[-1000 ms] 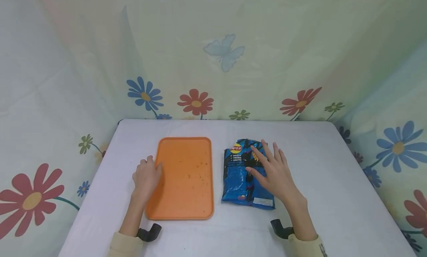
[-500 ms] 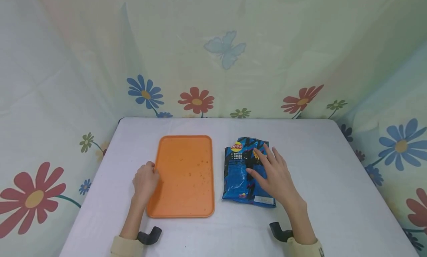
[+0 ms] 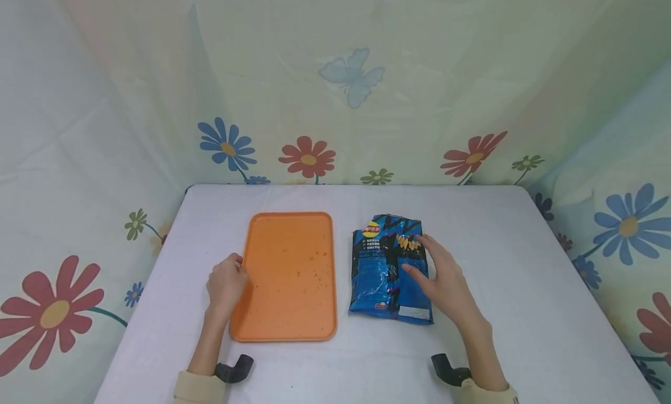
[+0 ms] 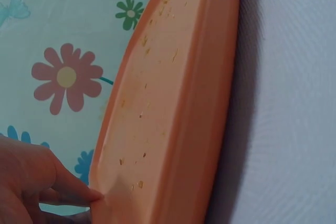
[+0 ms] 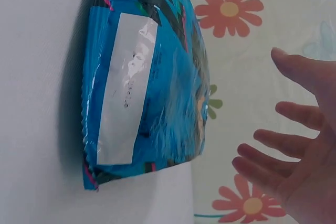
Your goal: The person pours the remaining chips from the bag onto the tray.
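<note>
An orange tray with crumbs scattered over it lies left of the middle of the table. My left hand is at its left rim, fingers curled, and in the left wrist view the fingertips pinch the edge. To the right of the tray a blue bag of chips lies flat, its white label strip facing me. Beside the bag's right edge is my right hand, fingers spread and bent a little. The right wrist view shows a gap between those fingers and the bag.
White cloth covers the table. A curtain printed with flowers hangs behind it and along both sides. Black curved wrist mounts sit near both cuffs.
My right hand has moved from over the bag to its right side, uncovering more of the print. The left hand's fingers have drawn in at the tray's rim. Tray and bag stay put.
</note>
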`<state>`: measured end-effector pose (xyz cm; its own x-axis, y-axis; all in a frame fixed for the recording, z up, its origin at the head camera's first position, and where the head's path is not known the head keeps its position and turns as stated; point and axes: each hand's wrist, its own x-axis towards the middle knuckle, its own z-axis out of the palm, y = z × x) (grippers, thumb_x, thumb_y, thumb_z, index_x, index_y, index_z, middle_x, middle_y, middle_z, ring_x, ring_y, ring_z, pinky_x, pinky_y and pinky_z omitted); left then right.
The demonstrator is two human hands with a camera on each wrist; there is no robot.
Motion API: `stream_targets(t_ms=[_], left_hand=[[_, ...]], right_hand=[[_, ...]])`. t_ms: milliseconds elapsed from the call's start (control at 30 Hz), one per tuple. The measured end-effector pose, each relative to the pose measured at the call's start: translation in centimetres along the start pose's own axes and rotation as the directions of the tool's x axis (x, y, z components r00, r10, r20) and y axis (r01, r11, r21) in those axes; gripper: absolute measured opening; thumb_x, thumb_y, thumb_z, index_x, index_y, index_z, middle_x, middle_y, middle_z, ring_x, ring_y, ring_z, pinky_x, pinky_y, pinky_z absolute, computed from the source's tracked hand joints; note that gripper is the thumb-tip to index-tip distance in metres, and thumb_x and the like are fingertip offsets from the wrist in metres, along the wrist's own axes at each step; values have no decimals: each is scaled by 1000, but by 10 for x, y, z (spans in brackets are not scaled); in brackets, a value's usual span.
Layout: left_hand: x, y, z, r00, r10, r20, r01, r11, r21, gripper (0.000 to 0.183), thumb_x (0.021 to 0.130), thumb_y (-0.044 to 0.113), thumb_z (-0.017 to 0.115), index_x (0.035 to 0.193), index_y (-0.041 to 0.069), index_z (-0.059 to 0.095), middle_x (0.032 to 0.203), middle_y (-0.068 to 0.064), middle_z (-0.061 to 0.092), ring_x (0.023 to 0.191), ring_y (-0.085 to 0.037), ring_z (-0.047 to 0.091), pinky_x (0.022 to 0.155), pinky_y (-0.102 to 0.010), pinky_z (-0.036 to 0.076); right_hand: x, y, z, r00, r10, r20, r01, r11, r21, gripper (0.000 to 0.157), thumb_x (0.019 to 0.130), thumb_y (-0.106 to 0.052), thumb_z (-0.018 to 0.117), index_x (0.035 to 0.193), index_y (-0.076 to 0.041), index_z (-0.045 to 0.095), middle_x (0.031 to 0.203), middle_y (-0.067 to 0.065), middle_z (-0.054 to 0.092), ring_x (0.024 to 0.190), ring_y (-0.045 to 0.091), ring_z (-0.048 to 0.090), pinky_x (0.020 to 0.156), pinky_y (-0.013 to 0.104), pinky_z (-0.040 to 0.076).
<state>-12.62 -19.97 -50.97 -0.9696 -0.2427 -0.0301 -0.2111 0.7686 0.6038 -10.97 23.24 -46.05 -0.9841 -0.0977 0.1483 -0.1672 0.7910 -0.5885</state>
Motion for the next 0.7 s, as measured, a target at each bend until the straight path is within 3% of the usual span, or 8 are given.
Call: stream_targets(t_ms=[233, 467, 700], left_hand=[[0, 1, -2, 1000, -12, 12, 12, 1000, -3, 24, 94, 1, 55, 114, -9, 66, 82, -18, 71, 50, -17, 53, 46, -26, 38], [0, 2, -2, 1000, -19, 10, 19, 1000, -3, 24, 94, 1, 56, 113, -8, 67, 80, -16, 70, 51, -17, 54, 47, -28, 38], [0, 2, -2, 1000, -22, 10, 22, 1000, -5, 24, 95, 2, 56, 114, -8, 66, 78, -15, 69, 52, -17, 54, 49, -29, 39]], right_hand=[[-15, 12, -6, 979, 200, 41, -204, 973, 107, 75, 100, -31, 68, 159, -6, 30, 158, 29, 38, 133, 52, 51, 98, 62, 50], [-31, 24, 4, 939, 327, 102, -342, 919, 197, 71, 102, -30, 65, 159, -6, 31, 159, 27, 39, 136, 48, 51, 101, 55, 50], [-37, 30, 17, 894, 429, 132, -449, 846, 287, 67, 103, -35, 62, 159, -10, 34, 158, 23, 43, 140, 44, 48, 107, 57, 46]])
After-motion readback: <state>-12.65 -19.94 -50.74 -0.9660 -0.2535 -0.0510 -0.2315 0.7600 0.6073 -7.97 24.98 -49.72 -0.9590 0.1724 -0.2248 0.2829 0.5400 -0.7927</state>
